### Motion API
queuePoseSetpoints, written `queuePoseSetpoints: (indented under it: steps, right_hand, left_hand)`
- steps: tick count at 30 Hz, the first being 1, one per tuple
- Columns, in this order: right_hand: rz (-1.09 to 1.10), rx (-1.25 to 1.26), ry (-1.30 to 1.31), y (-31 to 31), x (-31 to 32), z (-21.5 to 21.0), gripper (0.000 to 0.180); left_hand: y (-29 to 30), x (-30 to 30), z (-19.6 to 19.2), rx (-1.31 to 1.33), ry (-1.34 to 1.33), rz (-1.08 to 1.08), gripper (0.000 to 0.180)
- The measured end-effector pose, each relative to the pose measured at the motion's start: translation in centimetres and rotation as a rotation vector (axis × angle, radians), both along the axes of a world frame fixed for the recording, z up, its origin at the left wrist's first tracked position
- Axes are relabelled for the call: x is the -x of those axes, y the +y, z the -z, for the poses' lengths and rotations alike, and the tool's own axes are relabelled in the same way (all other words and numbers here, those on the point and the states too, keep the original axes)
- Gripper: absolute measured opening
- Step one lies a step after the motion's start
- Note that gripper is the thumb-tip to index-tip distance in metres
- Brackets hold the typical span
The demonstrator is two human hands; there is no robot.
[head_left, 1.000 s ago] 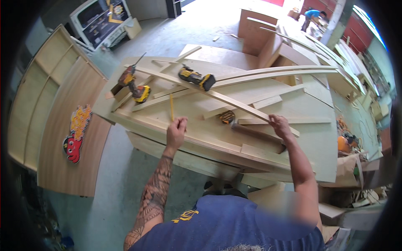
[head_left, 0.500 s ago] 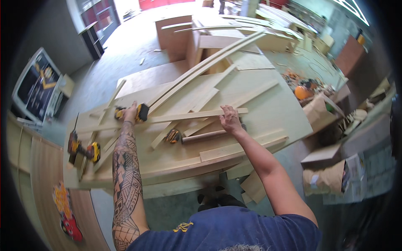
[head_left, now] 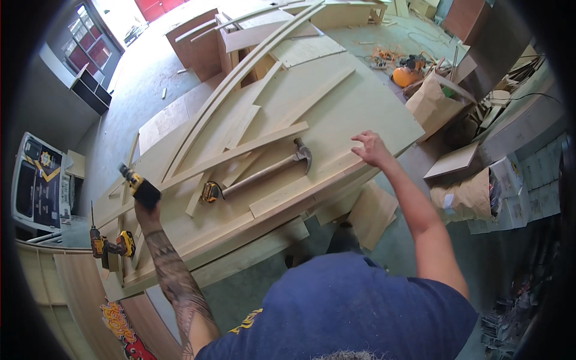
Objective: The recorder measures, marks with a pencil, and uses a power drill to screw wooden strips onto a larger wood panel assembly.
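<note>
My left hand (head_left: pixel 147 211) grips a yellow-and-black cordless drill (head_left: pixel 141 187), held up over the left side of the workbench; its black battery end hides most of my fingers. My right hand (head_left: pixel 371 149) is open and holds nothing, fingers apart, over the bench's right end. A long wooden strip (head_left: pixel 240 147) lies slantwise across other strips between my hands. Below it rests a claw hammer (head_left: pixel 264 172), its head toward my right hand. Beside the handle's end sits a yellow-and-black tape measure (head_left: pixel 210 192). A second cordless drill (head_left: pixel 111 245) stands at the bench's left edge.
Two long strips (head_left: pixel 237 81) extend past the far edge of the plywood benchtop (head_left: pixel 384 102). A flat board (head_left: pixel 282 201) lies along the near edge. Beyond are wooden cabinets (head_left: pixel 195 51). On the right are a paper bag (head_left: pixel 435 102) and an orange round object (head_left: pixel 405 76).
My right hand has let go of the wooden strip and moved right. My left hand, still holding the drill, has come nearer. The hammer is now uncovered, and the whole view has shifted.
</note>
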State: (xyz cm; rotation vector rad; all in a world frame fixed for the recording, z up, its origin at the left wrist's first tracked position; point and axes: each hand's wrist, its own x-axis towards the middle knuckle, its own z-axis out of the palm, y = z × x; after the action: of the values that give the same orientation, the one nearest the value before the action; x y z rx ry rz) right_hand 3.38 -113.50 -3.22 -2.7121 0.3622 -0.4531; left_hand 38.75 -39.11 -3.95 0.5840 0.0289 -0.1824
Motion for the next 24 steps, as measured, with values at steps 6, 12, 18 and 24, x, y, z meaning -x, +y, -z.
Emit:
queuePoseSetpoints:
  steps: [6, 12, 18, 24]
  right_hand:
    - [0.006, -0.021, 0.281, -8.5, 1.0, 3.1, 0.048]
    - [-0.156, -0.208, 0.117, -19.6, -2.7, 6.0, 0.038]
    - [0.085, -0.089, 0.205, -40.0, -7.0, 7.0, 0.049]
    - [-0.118, 0.214, -0.202, -32.3, -16.5, 7.6, 0.064]
  left_hand:
    - [-13.8, 22.6, -9.3, -0.292, -0.013, 0.174, 0.045]
    - [-27.6, 40.0, -6.6, -0.254, 0.088, -0.103, 0.043]
    - [-35.6, 51.6, -6.4, -0.526, 0.25, -0.352, 0.058]
    - [-39.7, 57.3, -4.3, -0.43, 0.294, -0.492, 0.056]
